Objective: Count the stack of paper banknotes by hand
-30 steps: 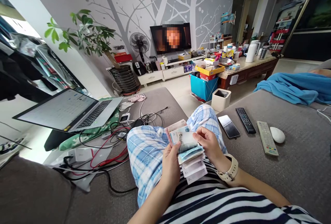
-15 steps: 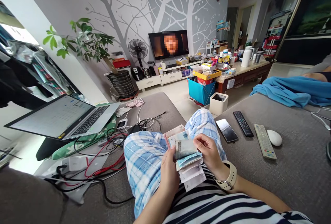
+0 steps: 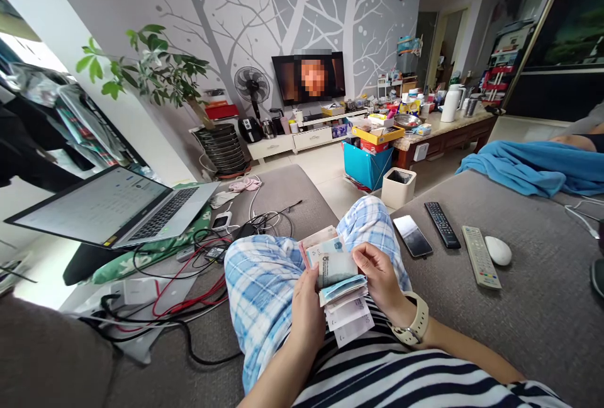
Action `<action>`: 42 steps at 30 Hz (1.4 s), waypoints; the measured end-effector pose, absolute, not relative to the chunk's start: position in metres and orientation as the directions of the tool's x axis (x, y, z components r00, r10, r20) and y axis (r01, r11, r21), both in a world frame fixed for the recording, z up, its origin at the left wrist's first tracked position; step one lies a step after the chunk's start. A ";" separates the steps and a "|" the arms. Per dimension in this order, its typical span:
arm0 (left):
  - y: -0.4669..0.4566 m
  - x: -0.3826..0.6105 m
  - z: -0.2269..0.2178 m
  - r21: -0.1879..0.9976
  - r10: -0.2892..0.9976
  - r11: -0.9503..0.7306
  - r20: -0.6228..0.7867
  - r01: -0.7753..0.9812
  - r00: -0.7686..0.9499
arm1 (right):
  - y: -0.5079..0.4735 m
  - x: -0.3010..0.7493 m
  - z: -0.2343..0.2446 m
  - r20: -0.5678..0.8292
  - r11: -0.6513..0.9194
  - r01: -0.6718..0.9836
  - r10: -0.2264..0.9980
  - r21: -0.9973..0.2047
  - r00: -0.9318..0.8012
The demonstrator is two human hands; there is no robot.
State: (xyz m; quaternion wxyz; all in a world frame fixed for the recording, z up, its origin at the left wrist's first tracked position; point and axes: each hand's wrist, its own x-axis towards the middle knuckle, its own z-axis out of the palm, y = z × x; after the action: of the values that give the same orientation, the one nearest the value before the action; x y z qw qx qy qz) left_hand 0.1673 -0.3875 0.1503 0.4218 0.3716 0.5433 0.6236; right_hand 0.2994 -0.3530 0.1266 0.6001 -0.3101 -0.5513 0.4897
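Head view: the left hand point(image 3: 307, 304) grips a fanned stack of banknotes point(image 3: 337, 271) above plaid trousers point(image 3: 262, 282), thumb on top, while the right hand point(image 3: 381, 279) pinches the stack's right edge. Just right of the trousers, a phone point(image 3: 413, 236) lies on the sofa point(image 3: 533, 339).

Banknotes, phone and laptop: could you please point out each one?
Banknotes point(image 3: 337, 270): head view, on the top note's face.
Phone point(image 3: 413, 236): head view, on its screen.
Laptop point(image 3: 117, 209): head view, on its screen.

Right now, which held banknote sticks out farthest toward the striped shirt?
The lowest pale note: its end extends past the similar one above; the pinkish note is at the opposite end.
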 end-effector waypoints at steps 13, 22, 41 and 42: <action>-0.391 0.170 0.164 0.985 0.933 -0.004 -0.058 -0.172 -0.356 | -0.353 0.300 0.127 0.344 0.317 -0.229 0.935 -0.920 -0.091; -0.388 0.166 0.156 0.998 0.928 -0.008 -0.013 -0.055 -0.372 | -0.353 0.299 0.127 0.332 0.305 -0.234 0.939 -0.923 -0.084; -0.379 0.167 0.141 0.954 0.944 -0.007 -0.092 -0.300 -0.317 | -0.353 0.299 0.129 0.322 0.272 -0.322 0.940 -0.907 -0.111; -0.379 0.167 0.140 0.951 0.943 -0.004 -0.100 -0.309 -0.318 | -0.353 0.299 0.129 0.315 0.262 -0.333 0.942 -0.906 -0.115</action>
State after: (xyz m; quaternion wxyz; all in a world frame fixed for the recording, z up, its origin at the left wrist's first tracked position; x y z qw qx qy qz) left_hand 0.1673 -0.3791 0.1404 0.4925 0.3134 0.5054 0.6354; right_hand 0.2994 -0.3531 0.1289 0.5980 -0.2913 -0.5230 0.5330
